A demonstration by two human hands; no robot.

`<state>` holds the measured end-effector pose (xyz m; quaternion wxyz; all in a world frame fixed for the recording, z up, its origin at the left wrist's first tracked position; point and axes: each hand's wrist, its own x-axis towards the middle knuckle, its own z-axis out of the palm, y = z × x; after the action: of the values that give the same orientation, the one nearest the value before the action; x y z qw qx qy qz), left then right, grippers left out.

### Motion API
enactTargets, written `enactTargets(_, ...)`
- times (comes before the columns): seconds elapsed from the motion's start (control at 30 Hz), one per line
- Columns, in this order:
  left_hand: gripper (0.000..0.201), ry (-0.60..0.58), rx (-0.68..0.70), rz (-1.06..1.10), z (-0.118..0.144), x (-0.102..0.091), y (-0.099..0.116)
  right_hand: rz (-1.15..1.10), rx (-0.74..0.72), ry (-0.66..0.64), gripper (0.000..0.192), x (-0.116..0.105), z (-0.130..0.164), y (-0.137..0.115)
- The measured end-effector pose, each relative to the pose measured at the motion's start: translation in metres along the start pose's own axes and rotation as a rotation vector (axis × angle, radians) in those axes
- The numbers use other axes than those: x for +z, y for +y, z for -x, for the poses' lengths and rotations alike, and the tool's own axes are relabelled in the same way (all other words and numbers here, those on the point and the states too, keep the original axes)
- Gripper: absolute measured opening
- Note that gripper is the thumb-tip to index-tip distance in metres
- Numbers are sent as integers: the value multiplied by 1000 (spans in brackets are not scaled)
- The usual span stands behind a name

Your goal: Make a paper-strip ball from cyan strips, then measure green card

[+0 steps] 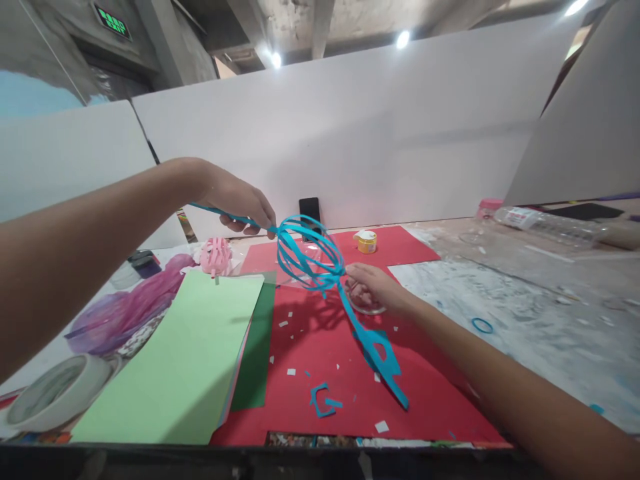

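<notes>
A blue cage-like ball of curved paper strips, much like a paper lantern [291,253], hangs tilted above the red paper. My left hand [240,203] is closed on the blue strip at its upper left end, with a length of strip passing under the palm. At its lower right end, where the strips gather, my right hand [373,283] pinches it. From that point a blue paper tail [383,367] with a cut-out hole slants down over the red sheet. Behind my right hand is a clear round dish [373,311], partly hidden.
Red paper [300,347] carries white scraps and a blue cut-out frame [323,401]. On the left lie light green sheets [185,360], tape rolls [55,393], purple mesh [145,307] and a pink paper ball [217,255]. Behind stand a yellow tub [367,243] and phone [309,210]; a plastic bottle [550,223] lies right.
</notes>
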<state>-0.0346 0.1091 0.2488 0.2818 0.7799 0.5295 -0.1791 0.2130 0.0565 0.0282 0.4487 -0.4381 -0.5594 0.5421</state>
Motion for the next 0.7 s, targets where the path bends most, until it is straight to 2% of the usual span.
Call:
enactTargets(0.1,23,57,69,-31,-2,17,6,180,-279,262,35,0,10,-15)
enactTargets(0.13,23,103,109,-34,-4,26,7,221,-376,290,33,1,15,-21)
enactTargets(0.2,19,174,229,-19,-11,48,7,323,-454,222,31,6,25,-32)
enactTargets(0.27,18,261,339,41,-22,74,4,414,-421,140,29,12,31,-38)
enactTargets(0.43,23,366,412,155,-45,130,-3,459,-285,-49,28,24,30,-31)
enactTargets(0.53,25,407,488,201,-50,150,0,414,-245,-73,28,25,26,-23)
enactTargets(0.7,25,419,491,318,-55,166,0,330,-181,-123,25,23,26,-19)
